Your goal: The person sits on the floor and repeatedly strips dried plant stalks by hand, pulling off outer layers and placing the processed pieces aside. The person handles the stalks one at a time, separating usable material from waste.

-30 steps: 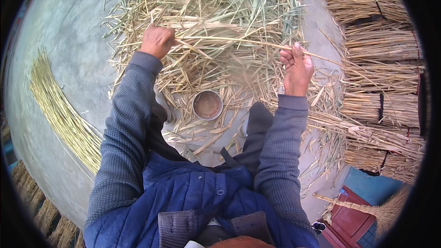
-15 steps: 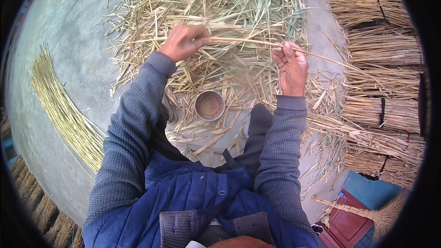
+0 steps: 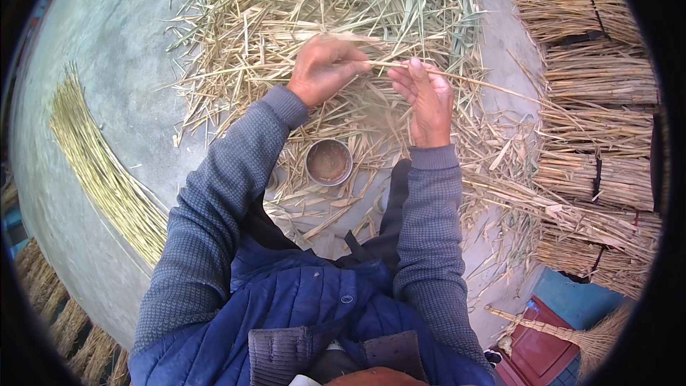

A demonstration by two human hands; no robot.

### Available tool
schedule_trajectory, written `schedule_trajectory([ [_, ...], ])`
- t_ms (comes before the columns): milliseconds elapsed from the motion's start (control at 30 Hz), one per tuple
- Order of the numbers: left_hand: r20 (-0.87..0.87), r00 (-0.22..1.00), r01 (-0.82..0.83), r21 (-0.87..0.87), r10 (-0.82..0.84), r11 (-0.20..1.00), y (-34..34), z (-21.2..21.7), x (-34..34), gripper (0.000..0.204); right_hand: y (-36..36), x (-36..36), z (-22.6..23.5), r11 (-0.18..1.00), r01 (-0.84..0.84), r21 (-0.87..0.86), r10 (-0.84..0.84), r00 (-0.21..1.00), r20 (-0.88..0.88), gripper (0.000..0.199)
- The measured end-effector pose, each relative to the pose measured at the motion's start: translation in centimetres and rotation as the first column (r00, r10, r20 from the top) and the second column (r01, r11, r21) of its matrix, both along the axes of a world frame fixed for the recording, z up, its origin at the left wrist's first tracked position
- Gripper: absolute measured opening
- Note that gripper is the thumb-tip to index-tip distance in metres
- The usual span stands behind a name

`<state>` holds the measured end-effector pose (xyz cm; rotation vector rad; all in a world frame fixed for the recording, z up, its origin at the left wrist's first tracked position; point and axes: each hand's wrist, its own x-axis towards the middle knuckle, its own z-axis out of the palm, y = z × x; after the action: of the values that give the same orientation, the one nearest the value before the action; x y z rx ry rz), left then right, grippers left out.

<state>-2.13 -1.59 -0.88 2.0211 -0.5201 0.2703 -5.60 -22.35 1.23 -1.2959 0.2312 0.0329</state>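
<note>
I see first the grey concrete floor (image 3: pixel 107 43), and on it a big loose heap of dry straw and leaves (image 3: pixel 343 7) that fills the upper middle. On the right side stand stacked bundles of reeds (image 3: pixel 593 100), and on the left lies a fan of cleaned yellow stalks (image 3: pixel 107 171) on the floor. Near the knees, below the hands, sits a small round metal bowl (image 3: pixel 329 161).

The left hand (image 3: pixel 325 71) is curled closed around one thin reed stalk (image 3: pixel 486 84). The right hand (image 3: pixel 427 96) pinches the same stalk between thumb and fingers, just beside the left. The long axis of the stalk runs almost left to right, with the free end going out past the right hand toward the bundles. So the right hand is nearer to the long free part, and the left holds the near end.
</note>
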Motion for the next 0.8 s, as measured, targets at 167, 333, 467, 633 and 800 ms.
schedule_trajectory([
  [167, -0.244, 0.966, -0.152, -0.254, 0.089, 0.955, 0.4, 0.2, 0.3, 0.013, -0.7, 0.0, -0.8, 1.0, 0.013, 0.006, -0.013, 1.0, 0.002, 0.035],
  [333, -0.246, 0.957, -0.269, -0.548, 0.155, 0.792, 6.4, 2.3, 3.3, 0.013, -2.6, 0.1, -1.2, 0.991, 0.102, -0.088, -0.101, 0.995, 0.013, 0.037],
  [467, 0.28, 0.915, -0.399, 0.514, 0.291, 0.759, 8.3, 1.2, 3.5, 0.026, -3.4, -0.3, -1.2, 0.992, 0.111, -0.059, -0.111, 0.994, 0.005, 0.037],
  [633, -0.131, 0.986, 0.132, 0.213, -0.106, 0.968, 4.8, 0.0, 2.2, 0.038, -2.9, -0.1, -1.0, 0.992, 0.124, -0.023, -0.124, 0.992, 0.014, 0.036],
  [800, -0.19, 0.975, 0.155, 0.218, -0.113, 0.964, 1.9, 0.2, 1.5, 0.028, -1.4, -0.3, -0.9, 0.994, 0.083, 0.068, -0.088, 0.994, 0.071, 0.03],
])
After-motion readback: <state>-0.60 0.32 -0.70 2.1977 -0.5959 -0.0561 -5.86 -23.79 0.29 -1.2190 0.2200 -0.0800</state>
